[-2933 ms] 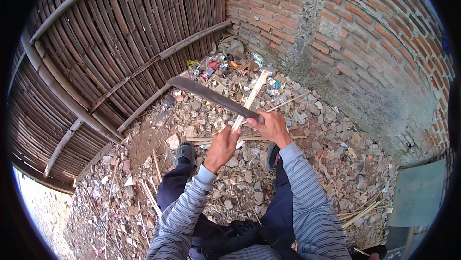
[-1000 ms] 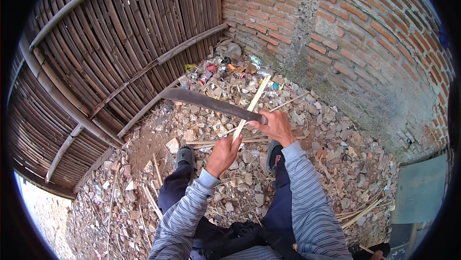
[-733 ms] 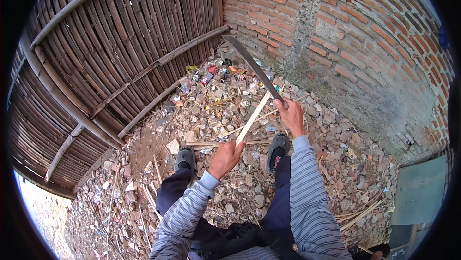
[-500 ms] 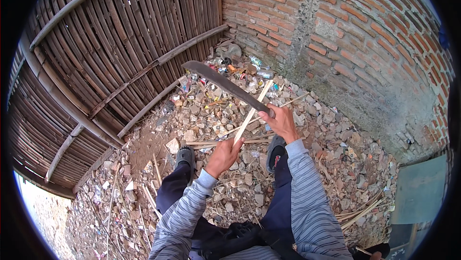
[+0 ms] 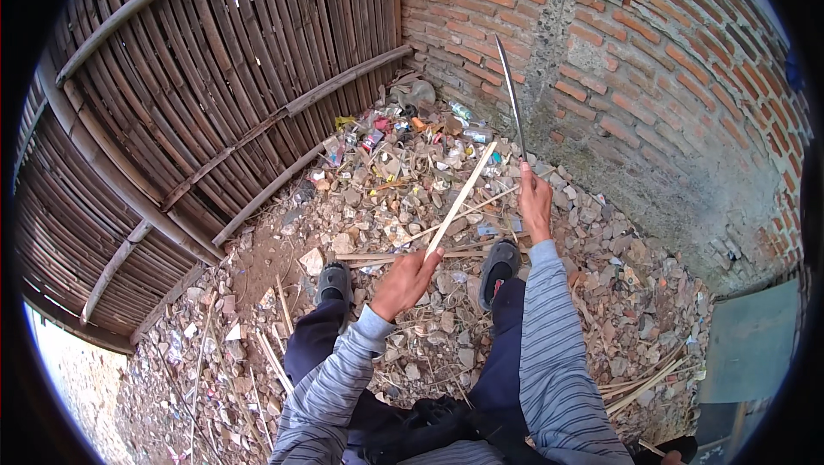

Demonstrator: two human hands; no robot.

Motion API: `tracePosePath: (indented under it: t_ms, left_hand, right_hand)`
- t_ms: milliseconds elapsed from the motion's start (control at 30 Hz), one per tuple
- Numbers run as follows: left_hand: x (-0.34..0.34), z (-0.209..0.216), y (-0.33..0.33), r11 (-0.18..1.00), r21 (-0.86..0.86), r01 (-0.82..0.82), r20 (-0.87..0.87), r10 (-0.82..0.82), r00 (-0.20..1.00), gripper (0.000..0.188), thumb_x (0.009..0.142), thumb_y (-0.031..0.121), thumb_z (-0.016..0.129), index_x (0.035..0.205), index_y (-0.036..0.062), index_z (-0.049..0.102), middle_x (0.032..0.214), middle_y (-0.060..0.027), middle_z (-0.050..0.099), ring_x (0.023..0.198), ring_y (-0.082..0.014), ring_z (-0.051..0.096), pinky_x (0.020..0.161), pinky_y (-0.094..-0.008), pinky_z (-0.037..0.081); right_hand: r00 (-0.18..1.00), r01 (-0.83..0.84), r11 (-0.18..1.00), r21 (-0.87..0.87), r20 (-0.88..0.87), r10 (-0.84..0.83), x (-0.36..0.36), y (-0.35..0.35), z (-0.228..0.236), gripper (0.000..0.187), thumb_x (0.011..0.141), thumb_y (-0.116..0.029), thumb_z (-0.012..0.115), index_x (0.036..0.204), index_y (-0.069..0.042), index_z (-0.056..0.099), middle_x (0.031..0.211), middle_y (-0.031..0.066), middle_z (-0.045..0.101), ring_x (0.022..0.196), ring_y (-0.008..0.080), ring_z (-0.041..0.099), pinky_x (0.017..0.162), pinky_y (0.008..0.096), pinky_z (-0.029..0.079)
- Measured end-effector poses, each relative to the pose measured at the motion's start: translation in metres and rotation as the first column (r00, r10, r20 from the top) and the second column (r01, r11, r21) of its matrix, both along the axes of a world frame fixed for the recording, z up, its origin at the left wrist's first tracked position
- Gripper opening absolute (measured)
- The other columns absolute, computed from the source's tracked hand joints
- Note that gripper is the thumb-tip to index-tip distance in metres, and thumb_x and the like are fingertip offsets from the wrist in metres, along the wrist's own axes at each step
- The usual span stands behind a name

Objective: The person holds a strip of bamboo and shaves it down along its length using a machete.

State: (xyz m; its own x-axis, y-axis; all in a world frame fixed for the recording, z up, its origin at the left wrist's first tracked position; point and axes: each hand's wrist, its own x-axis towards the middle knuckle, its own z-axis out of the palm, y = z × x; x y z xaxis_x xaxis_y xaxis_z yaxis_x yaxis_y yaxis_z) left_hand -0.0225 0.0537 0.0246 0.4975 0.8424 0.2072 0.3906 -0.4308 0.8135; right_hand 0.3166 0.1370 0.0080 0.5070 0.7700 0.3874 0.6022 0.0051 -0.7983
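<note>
My left hand (image 5: 407, 283) is closed around the near end of a pale, flat bamboo strip (image 5: 464, 196), which slants up and away to the right. In my right hand (image 5: 536, 202) is the handle of a machete (image 5: 513, 100). Its long dark blade points up and away, seen nearly edge-on, apart from the strip. Beyond my left hand, several more strips (image 5: 369, 256) lie on the rubble between my shoes. A thin stick (image 5: 506, 196) lies on the stones behind the held strip.
A bamboo slat wall (image 5: 215, 79) rises on the left, a brick wall (image 5: 618, 96) on the right. Stones and litter (image 5: 378, 182) cover the ground. Cut strips (image 5: 648, 386) lie at lower right, near a greenish panel (image 5: 751, 345). Part of another person's hand (image 5: 672, 458) shows at the bottom edge.
My right hand has moved right and slightly up, swinging the machete from across the strip to upright, clear of it. My left hand and the strip have hardly moved.
</note>
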Motion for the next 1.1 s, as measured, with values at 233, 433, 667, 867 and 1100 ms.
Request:
tracePosePath:
  t_ms: [233,433,667,867,1100]
  left_hand:
    - [-0.014,-0.041,0.019,0.924,0.367,0.108,-0.182,-0.042,0.982,0.049,0.105,0.009,0.047,0.153,0.0021,0.044,0.095,-0.0214,0.059,0.077,-0.0397,0.059,0.070,-0.0515,0.048]
    - [-0.003,-0.012,0.020,0.993,0.104,0.050,-0.072,-0.043,0.997,0.034,0.112,0.020,0.043,0.135,0.0004,0.058,0.092,-0.0269,0.062,0.086,-0.0442,0.062,0.071,-0.0546,0.047]
    - [-0.010,-0.045,0.020,0.879,0.469,-0.086,-0.150,0.175,0.973,0.025,0.109,0.017,0.052,0.120,-0.0032,0.061,0.096,-0.0253,0.064,0.080,-0.0415,0.062,0.073,-0.0498,0.048]
    - [-0.004,-0.048,0.012,0.755,0.642,-0.135,-0.164,0.307,0.937,0.022,0.106,0.015,0.057,0.115,-0.0038,0.064,0.097,-0.0229,0.066,0.075,-0.0404,0.062,0.069,-0.0491,0.050]
    - [-0.002,-0.051,0.007,0.839,0.524,-0.148,-0.146,0.259,0.955,0.023,0.107,0.017,0.056,0.112,-0.0027,0.065,0.087,-0.0233,0.067,0.070,-0.0435,0.064,0.064,-0.0525,0.049]
  right_hand:
    - [0.960,-0.272,0.962,0.015,-0.065,0.273,-0.054,-0.032,0.027,0.069,0.103,-0.064,0.056,0.084,0.000,0.068,0.057,0.0029,0.045,0.053,0.0154,0.047,0.053,0.0385,0.037]
    - [0.847,-0.411,0.908,-0.076,0.336,0.412,-0.106,-0.050,0.033,0.069,0.095,-0.071,0.063,0.096,-0.004,0.078,0.052,0.0063,0.056,0.048,0.0217,0.060,0.047,0.0396,0.045]
    - [0.776,-0.473,0.860,-0.191,0.372,0.510,-0.136,-0.055,0.027,0.075,0.090,-0.078,0.062,0.098,-0.006,0.080,0.053,0.0094,0.062,0.051,0.0312,0.068,0.047,0.0440,0.051]
    - [0.727,-0.519,0.822,-0.234,0.385,0.568,-0.130,-0.052,0.026,0.073,0.091,-0.074,0.065,0.096,-0.003,0.079,0.055,0.0115,0.061,0.051,0.0324,0.064,0.052,0.0454,0.048]
    - [0.916,-0.303,0.931,-0.205,0.205,0.343,-0.069,-0.030,0.041,0.074,0.096,-0.071,0.060,0.097,0.001,0.078,0.056,0.0105,0.056,0.053,0.0282,0.058,0.055,0.0445,0.044]
